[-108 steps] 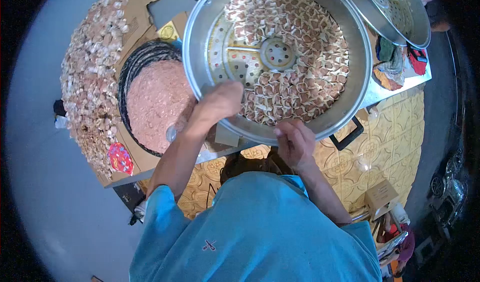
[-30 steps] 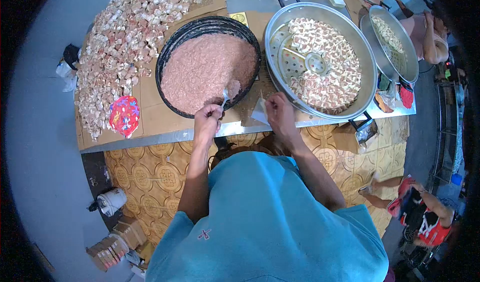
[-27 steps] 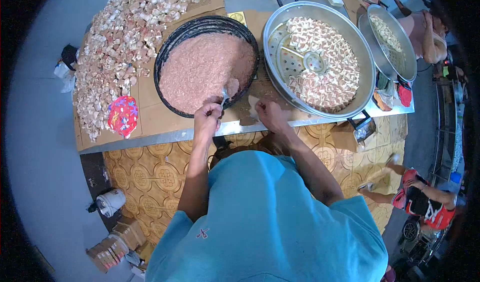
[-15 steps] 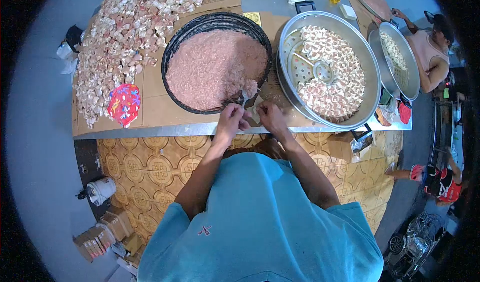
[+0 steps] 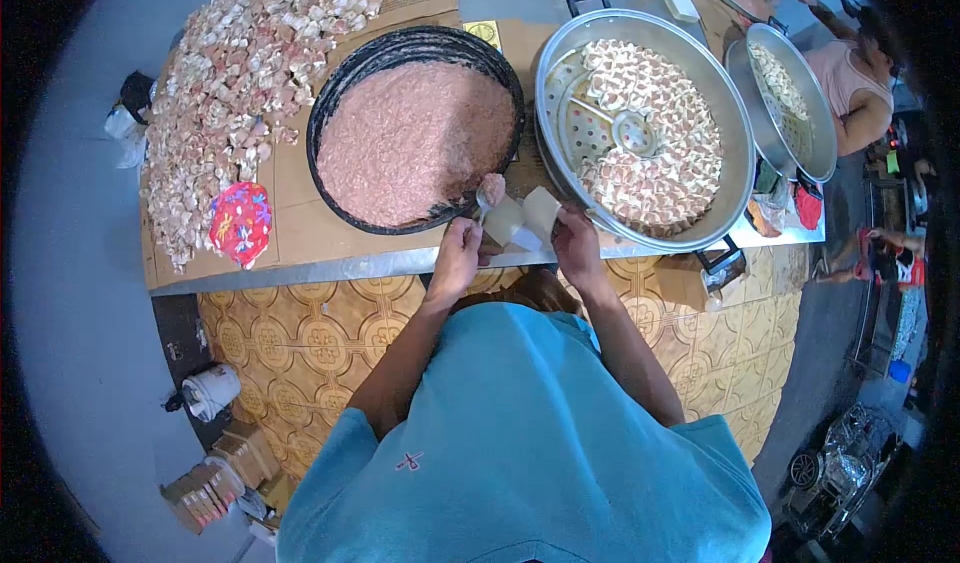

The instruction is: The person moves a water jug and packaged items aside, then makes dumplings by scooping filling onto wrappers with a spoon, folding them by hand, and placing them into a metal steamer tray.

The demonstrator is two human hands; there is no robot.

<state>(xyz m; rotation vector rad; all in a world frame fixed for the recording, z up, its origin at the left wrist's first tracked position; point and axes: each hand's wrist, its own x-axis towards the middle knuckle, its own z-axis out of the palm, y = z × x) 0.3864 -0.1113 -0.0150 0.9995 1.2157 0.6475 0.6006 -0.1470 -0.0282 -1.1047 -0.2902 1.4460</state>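
My left hand (image 5: 459, 257) is closed on a spoon (image 5: 483, 203), whose bowl carries a lump of pink filling. My right hand (image 5: 578, 246) pinches a pale square wrapper (image 5: 541, 213) by its edge. More pale wrappers (image 5: 503, 220) lie between my hands near the table's front edge. Beyond my left hand stands a round black tub (image 5: 325, 178) of pink minced filling (image 5: 410, 133). To the right, a large metal steamer tray (image 5: 745, 153) with holes holds many small filled dumplings (image 5: 665, 163).
A big heap of dumplings (image 5: 230, 93) covers the table's left, with a red patterned cloth (image 5: 241, 225) beside it. Another steamer tray (image 5: 822, 128) and a person in a pale top (image 5: 845, 78) are at the right. A cardboard box (image 5: 690, 281) sits below the table edge.
My right hand has moved right and now holds a wrapper that shows clearly. The spoon has come out over the tub's rim with filling on it. The view has shifted slightly.
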